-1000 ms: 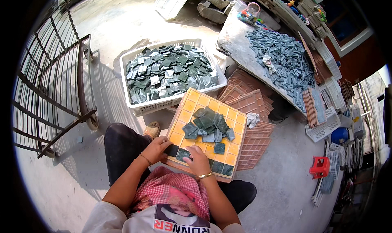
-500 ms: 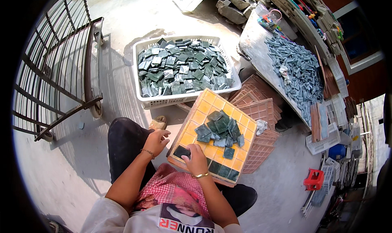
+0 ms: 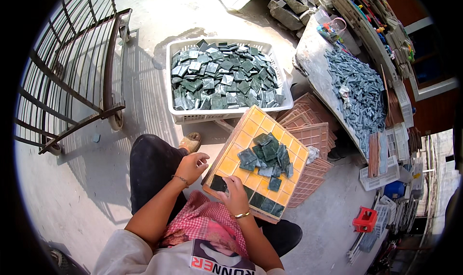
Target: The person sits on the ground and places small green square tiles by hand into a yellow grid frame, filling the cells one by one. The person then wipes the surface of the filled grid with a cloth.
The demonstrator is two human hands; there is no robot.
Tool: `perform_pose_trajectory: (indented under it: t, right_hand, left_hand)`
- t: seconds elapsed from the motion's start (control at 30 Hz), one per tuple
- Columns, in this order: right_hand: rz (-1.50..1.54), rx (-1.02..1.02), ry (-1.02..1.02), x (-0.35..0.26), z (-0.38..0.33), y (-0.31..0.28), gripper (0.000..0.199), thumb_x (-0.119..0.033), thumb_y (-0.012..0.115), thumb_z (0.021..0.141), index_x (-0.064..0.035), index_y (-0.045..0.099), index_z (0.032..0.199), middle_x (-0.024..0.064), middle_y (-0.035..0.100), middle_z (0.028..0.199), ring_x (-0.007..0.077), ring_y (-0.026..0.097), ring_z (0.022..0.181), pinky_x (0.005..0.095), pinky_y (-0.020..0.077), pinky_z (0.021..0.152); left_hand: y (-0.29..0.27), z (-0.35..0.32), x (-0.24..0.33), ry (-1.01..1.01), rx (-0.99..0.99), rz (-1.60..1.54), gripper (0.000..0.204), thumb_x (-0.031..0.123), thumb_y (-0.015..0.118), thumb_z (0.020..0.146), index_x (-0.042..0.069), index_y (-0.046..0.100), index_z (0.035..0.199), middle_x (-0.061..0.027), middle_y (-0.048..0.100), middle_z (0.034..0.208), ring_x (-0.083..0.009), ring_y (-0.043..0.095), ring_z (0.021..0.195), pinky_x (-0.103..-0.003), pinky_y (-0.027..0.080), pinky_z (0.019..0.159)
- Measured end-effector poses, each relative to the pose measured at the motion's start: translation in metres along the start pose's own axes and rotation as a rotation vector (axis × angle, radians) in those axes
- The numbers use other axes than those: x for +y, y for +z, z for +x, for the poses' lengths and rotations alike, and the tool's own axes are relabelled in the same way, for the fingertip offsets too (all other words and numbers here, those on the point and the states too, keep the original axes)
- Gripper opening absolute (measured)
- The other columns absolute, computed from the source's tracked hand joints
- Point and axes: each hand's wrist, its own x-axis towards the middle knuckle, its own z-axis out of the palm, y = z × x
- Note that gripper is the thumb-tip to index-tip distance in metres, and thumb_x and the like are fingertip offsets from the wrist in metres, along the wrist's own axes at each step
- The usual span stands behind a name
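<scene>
A square mould tray (image 3: pixel 231 149) with a yellow gridded face rests tilted across my lap. Dark green stone tiles fill cells along its near edge, among them a tile (image 3: pixel 218 183) at the near left corner and another tile (image 3: pixel 256 200) farther right. A loose heap of green tiles (image 3: pixel 270 152) lies on the grid. My right hand (image 3: pixel 235 196) is over the near row, thumb and forefinger apart; the cells under it are hidden. Just left of the tray, my left hand (image 3: pixel 191 168) hovers with curved, parted fingers, holding nothing.
Ahead stands a white plastic basket (image 3: pixel 231 112) full of green tiles. Brown gridded trays (image 3: pixel 308 135) are stacked right of my tray. Narrow stone strips (image 3: pixel 357 84) cover a board at right. A metal rack (image 3: pixel 108 63) on wheels stands left, a red stool (image 3: pixel 365 219) at lower right.
The whole view has shifted, so most things sit slightly farther right. Both hands stay about where they were by the tray; the right thumb and forefinger have moved a little over the near row.
</scene>
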Motion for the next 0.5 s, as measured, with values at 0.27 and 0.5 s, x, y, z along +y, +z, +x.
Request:
perform_pose_trajectory:
  t: [0.27,0.5]
  right_hand:
    - [-0.072,0.015,0.164,-0.008,0.014,-0.002,0.052,-0.009,0.075,0.056,-0.0037,0.052,0.101,0.0134,0.049,0.096,0.0312,0.052,0.087,0.0359,0.0454,0.073]
    - [-0.184,0.274,0.285,-0.003,0.03,-0.035,0.04,-0.008,0.073,0.062,-0.005,0.055,0.098,0.0115,0.051,0.099,0.0285,0.055,0.08,0.0359,0.047,0.067]
  left_hand:
    - [0.005,-0.004,0.007,0.026,-0.106,0.119,0.032,0.006,0.067,0.067,0.0,0.06,0.098,-0.0077,0.056,0.078,-0.015,0.055,0.065,-0.026,0.047,0.062]
    - [0.018,-0.014,0.019,0.071,-0.175,0.311,0.085,0.015,0.08,0.052,0.014,0.038,0.126,-0.0133,0.047,0.103,-0.0283,0.053,0.09,-0.034,0.045,0.077]
